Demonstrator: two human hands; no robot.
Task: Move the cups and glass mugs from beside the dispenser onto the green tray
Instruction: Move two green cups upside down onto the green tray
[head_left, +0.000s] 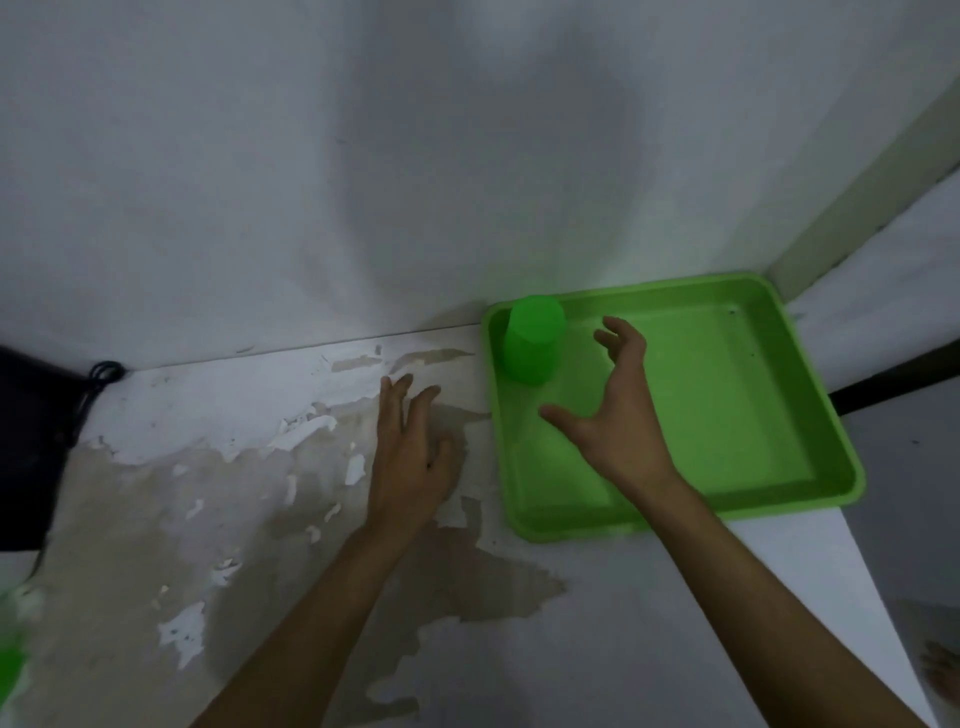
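A green tray lies on the white table at the right, close to the wall. One green cup stands upside down in the tray's far left corner. My right hand hovers over the tray just right of that cup, fingers spread, holding nothing. My left hand rests flat on the table to the left of the tray, empty, fingers stretched out. At the bottom left edge a blurred green object shows, cut off by the frame.
The table top has peeling, stained paint. A dark object with a black cable stands at the left edge against the wall. The table's right edge runs just beyond the tray; a foot shows on the floor at bottom right.
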